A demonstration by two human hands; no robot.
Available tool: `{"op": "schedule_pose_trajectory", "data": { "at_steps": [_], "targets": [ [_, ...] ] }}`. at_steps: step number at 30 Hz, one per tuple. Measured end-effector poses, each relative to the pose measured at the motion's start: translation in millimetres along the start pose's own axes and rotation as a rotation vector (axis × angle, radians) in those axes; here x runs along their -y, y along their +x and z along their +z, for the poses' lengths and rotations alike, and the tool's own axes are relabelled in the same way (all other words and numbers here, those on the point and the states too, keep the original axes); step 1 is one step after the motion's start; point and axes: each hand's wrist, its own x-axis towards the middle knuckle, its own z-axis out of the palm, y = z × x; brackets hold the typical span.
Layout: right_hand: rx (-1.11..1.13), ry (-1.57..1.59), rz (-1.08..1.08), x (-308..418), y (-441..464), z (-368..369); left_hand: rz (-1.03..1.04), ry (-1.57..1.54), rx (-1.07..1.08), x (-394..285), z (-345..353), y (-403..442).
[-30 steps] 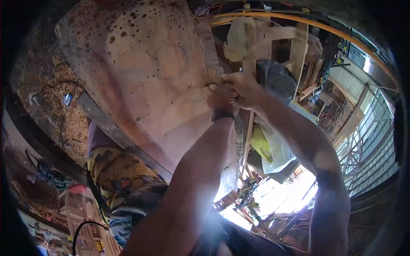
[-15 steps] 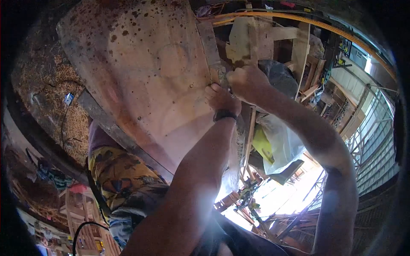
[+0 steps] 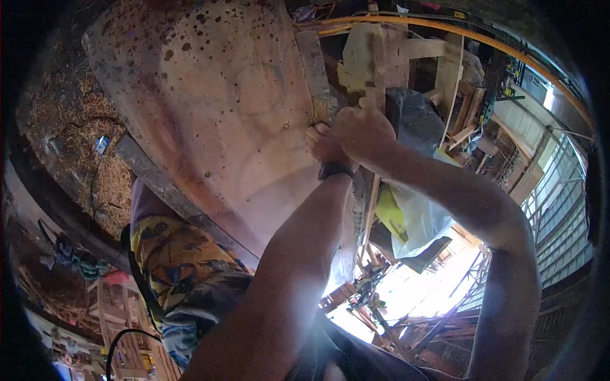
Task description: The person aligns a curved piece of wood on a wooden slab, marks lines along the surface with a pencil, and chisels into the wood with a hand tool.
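Note:
A broad wooden board (image 3: 235, 146) with dark spots and stains spreads out before me. At its right edge lies my left hand (image 3: 327, 147), a dark band at the wrist, its fingers curled in against the edge. Right beside and partly over it is my right hand (image 3: 365, 132), closed like a fist with the thumb side up. Whatever either hand grips is hidden behind the fingers. A worn wooden strip (image 3: 311, 60) runs along the board's edge just beyond the hands.
Wood shavings (image 3: 108, 181) cover the ground at left, with a small blue-white box (image 3: 101, 145) on them. To the right are a dark round object (image 3: 414, 117), a wooden frame (image 3: 422, 49), a clear plastic bag (image 3: 416, 216) and an orange ribbed hose or rod (image 3: 502, 54).
My right hand has shifted slightly left and down, now overlapping my left hand more. The right elbow has swung a little outward. My left hand stays at the edge.

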Motion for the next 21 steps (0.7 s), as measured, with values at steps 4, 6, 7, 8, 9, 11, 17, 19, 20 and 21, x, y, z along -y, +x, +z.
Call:
{"op": "schedule_pose_trajectory", "data": {
  "at_steps": [4, 6, 7, 8, 9, 11, 17, 19, 20, 21],
  "targets": [
    [-0.298, 0.029, -0.044, -11.0, -7.0, 20.7, 0.009, 0.010, -0.031, -3.9, -6.3, -1.8],
    [-0.214, -0.053, -0.067, -13.5, -4.0, 22.5, 0.022, 0.045, -0.109, -3.1, -1.5, -2.2],
    [-0.172, -0.093, -0.078, -13.6, -2.3, 20.2, 0.029, 0.064, -0.148, -2.4, 0.2, -2.0],
    [-0.147, -0.084, -0.097, -13.6, -0.2, 18.1, 0.003, 0.054, -0.073, -2.3, 2.2, -0.8],
    [-0.120, -0.072, -0.116, -11.4, 1.6, 13.8, -0.024, 0.046, 0.006, -5.3, -5.9, 0.0],
    [-0.122, -0.076, -0.118, -6.6, 6.7, 8.0, -0.041, 0.024, 0.122, -11.2, -23.3, 1.7],
    [-0.068, 0.175, -0.081, -9.8, 15.9, 11.7, -0.043, 0.068, 0.113, 1.5, 6.5, -0.3],
    [0.103, 0.285, -0.064, -13.3, 29.0, 13.3, 0.009, 0.121, -0.037, -0.9, 9.7, 0.0],
    [0.108, 0.407, 0.019, -12.7, 28.8, 17.7, 0.029, 0.109, -0.029, -0.2, 9.9, -1.6],
    [0.087, 0.565, 0.136, -7.8, 24.1, 23.7, 0.046, 0.094, -0.019, -7.1, -5.8, -3.5]
  ]
}}
